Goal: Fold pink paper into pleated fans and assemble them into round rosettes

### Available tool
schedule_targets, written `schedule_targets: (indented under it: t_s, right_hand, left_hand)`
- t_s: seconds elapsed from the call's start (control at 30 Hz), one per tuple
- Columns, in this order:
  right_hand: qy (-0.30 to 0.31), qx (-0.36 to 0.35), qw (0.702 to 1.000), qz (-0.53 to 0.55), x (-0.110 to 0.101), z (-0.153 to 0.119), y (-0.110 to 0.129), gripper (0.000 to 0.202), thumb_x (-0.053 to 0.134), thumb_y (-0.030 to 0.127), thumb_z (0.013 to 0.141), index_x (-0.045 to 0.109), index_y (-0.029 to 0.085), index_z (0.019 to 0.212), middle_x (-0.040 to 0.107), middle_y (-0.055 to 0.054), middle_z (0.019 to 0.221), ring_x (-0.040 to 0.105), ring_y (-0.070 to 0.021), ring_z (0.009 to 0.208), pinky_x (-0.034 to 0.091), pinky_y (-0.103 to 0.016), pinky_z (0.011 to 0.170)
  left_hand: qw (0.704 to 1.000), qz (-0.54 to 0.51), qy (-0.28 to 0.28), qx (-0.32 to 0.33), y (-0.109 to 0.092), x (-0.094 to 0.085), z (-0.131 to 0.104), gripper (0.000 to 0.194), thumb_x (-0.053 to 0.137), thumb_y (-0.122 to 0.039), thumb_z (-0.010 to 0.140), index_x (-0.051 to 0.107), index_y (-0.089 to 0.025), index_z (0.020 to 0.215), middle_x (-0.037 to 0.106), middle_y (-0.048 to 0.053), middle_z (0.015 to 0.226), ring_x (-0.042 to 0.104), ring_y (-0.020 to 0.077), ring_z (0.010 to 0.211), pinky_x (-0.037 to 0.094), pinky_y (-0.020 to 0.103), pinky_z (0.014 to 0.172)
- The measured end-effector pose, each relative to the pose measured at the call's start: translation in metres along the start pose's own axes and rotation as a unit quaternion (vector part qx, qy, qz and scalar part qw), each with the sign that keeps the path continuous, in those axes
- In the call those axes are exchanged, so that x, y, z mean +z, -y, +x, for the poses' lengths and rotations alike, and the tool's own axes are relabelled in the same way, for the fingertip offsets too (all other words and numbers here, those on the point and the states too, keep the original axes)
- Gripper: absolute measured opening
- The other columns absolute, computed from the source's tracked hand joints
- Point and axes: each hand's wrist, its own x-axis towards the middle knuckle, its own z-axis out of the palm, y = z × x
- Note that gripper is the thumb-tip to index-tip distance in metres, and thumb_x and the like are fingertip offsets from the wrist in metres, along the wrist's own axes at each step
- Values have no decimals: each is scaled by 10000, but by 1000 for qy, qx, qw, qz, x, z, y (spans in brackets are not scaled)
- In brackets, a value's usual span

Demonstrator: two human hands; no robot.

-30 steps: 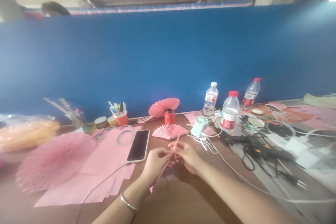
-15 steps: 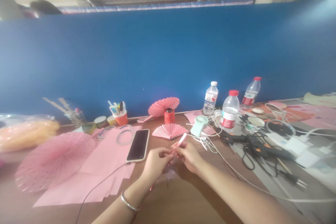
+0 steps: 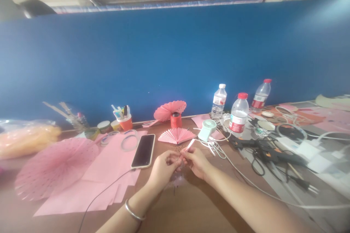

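Observation:
My left hand [image 3: 164,166] and my right hand [image 3: 196,161] meet at the middle of the brown table [image 3: 177,211]. Between the fingers of my right hand a folded pink paper strip [image 3: 189,145] sticks up. The left fingers are pinched close beside it; what they grip is too small and blurred to make out. Just beyond the hands a pleated pink paper fan [image 3: 177,136] lies spread on the table. Behind it stands a red spool [image 3: 176,120], with a scalloped pink fan [image 3: 169,110] next to it.
A phone [image 3: 143,151] lies on pink sheets [image 3: 106,160] at the left, near a large pink fan [image 3: 57,165] and a pen cup [image 3: 125,122]. Rightward are a mint handheld fan [image 3: 207,130], water bottles [image 3: 238,115] and tangled cables [image 3: 262,156].
The left fingers have shifted slightly against the right ones, and the strip in my right hand tilts a little more to the right. The view has moved slightly.

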Motion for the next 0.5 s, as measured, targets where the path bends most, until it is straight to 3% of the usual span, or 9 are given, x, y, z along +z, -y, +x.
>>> schedule_targets:
  t_s: [0.2, 0.5]
  right_hand:
    - [5, -8, 1000, 6, -2, 0, 1, 224, 788, 262, 557, 629, 121, 630, 576, 5, 550, 480, -62, 487, 324, -192, 486]
    - [-2, -19, 1000, 7, -5, 2, -1, 242, 755, 313, 614, 612, 118, 620, 554, 11, 556, 453, -58, 477, 322, -194, 480]
  left_hand:
    - [1000, 1, -6, -7, 0, 0, -1, 285, 611, -375, 709, 666, -155, 881, 676, 56, 700, 594, 153, 576, 439, 232, 521]
    - [1000, 10, 13, -5, 3, 0, 0, 266, 608, -370, 703, 695, -151, 824, 634, 34, 639, 556, 134, 550, 406, 202, 470]
